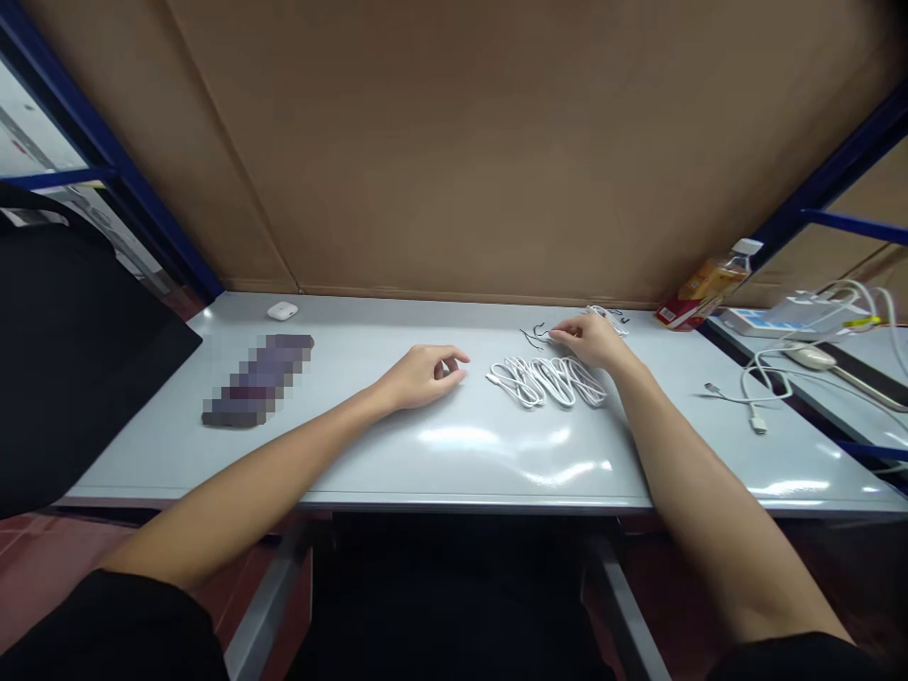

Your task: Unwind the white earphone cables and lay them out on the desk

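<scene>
A coiled white cable (548,380) lies on the grey table (454,454) in front of me. My left hand (424,373) rests on the table just left of the coil, fingers loosely curled, holding nothing I can see. My right hand (591,339) reaches behind the coil to a scatter of small black twist ties (533,335), fingertips pinched together at them. Whether a tie is between the fingers is too small to tell. Another small white cable bundle (608,315) lies just beyond that hand.
A blurred dark flat object (256,380) and a white earbud case (282,309) lie at the left. A drink bottle (704,286) lies at the back right. A loose white cable (752,397), a power strip (787,322) and a mouse (812,357) sit at the right. Cardboard (454,142) walls the back.
</scene>
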A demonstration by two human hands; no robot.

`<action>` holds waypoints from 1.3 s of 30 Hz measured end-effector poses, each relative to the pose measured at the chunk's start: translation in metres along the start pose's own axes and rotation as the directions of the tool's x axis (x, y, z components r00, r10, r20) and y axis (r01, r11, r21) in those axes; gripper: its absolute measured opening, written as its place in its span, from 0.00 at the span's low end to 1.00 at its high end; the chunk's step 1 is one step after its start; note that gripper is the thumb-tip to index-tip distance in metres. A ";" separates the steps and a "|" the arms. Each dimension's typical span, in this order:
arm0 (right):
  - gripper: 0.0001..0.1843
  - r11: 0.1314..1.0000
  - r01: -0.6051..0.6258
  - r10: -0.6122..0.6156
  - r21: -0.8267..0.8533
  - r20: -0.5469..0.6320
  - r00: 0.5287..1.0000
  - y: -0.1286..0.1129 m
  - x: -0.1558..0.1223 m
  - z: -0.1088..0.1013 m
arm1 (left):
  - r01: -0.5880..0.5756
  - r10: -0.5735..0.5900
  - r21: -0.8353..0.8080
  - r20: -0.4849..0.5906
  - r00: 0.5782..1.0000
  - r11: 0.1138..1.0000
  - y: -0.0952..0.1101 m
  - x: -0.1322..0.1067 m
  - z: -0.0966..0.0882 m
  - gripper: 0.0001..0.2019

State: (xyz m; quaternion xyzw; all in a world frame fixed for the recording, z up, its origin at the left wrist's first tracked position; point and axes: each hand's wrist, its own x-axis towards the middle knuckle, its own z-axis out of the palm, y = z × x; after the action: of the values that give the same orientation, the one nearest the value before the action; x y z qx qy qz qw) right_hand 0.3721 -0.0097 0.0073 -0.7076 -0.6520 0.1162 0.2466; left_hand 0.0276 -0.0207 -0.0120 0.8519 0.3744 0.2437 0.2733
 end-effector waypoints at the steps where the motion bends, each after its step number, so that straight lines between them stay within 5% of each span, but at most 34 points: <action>1: 0.14 1.000 -0.005 0.005 -0.024 0.000 1.000 0.002 0.001 -0.002 | 0.001 -0.001 0.005 0.001 1.000 1.000 0.000 0.000 0.000 0.18; 8: 0.18 0.992 -0.044 0.022 -0.121 -0.180 0.983 -0.001 0.001 -0.010 | -0.027 0.031 0.080 -0.054 0.998 0.996 -0.004 0.003 -0.003 0.16; 13: 0.19 0.958 0.273 -0.229 0.084 -0.343 0.911 -0.057 -0.028 0.019 | 0.062 -0.028 0.204 -0.165 0.986 0.977 -0.016 0.007 -0.011 0.20; 15: 0.22 0.884 0.409 -0.338 0.227 -0.297 0.893 -0.090 -0.051 0.041 | 0.125 -0.087 0.197 -0.189 0.978 0.972 -0.021 0.008 -0.014 0.23; 18: 0.28 0.764 0.559 -0.588 0.323 -0.008 0.809 -0.129 -0.083 0.072 | 0.165 -0.127 0.170 -0.215 0.968 0.972 -0.028 0.009 -0.015 0.24; 20: 0.33 0.759 0.578 -0.637 0.298 0.158 0.755 -0.138 -0.093 0.085 | 0.177 -0.141 0.165 -0.211 0.967 0.970 -0.030 0.010 -0.014 0.24; 23: 0.35 0.841 0.496 -0.538 0.216 0.241 0.808 -0.130 -0.086 0.090 | 0.199 -0.166 0.173 -0.190 0.968 0.964 -0.030 0.010 -0.012 0.24; 28: 0.37 0.943 0.318 -0.331 0.099 0.199 0.922 -0.102 -0.065 0.083 | 0.176 -0.146 0.193 -0.159 0.976 0.965 -0.023 0.008 -0.007 0.25; 33: 0.37 0.955 0.271 -0.246 -0.119 0.190 0.951 -0.095 -0.063 0.086 | 0.079 -0.072 0.283 -0.036 0.997 0.956 -0.016 0.003 -0.001 0.27; 39: 0.36 0.945 0.245 -0.209 -0.217 0.175 0.962 -0.102 -0.067 0.084 | 0.094 -0.132 0.357 0.086 0.987 0.929 -0.006 -0.001 0.000 0.31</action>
State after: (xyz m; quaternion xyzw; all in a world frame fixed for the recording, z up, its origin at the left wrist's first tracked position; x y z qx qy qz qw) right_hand 0.2347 -0.0563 -0.0243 -0.6413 -0.7550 0.0610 0.1228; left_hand 0.0242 -0.0178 -0.0159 0.8760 0.4450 0.1099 0.1500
